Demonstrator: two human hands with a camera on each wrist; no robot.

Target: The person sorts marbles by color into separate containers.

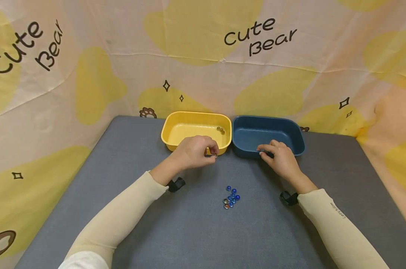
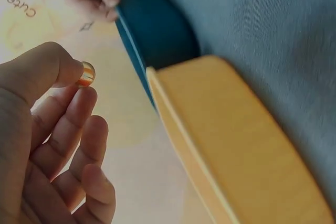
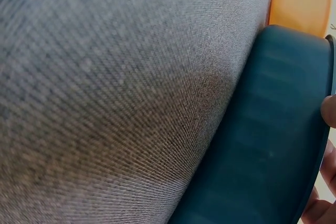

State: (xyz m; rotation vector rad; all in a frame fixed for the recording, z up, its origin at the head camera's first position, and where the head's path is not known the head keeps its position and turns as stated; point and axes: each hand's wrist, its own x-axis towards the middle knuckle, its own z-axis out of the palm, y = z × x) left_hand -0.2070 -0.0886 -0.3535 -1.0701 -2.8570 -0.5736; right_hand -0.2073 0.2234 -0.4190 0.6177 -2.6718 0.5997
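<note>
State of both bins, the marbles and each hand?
Yellow bin: upright, open-topped
Marbles in yellow bin: a few, bunched toward its right end
Blue bin: upright, open-topped, no marbles visible inside
Loose marbles: clustered on the grey table, mostly blue
Left hand: pinches one marble
Right hand: at blue bin's near rim; whether holding anything, unclear

Gray desk (image 1: 176, 231) with a yellow tub (image 1: 193, 120), a blue tub (image 1: 267, 124) and marbles (image 1: 229, 198)
The 2 tubs line the far edge, yellow nearer the far left corner, blue just beside it; mostly blue marbles cluster mid-desk, 1 orange marble (image 1: 227, 206) among them.
</note>
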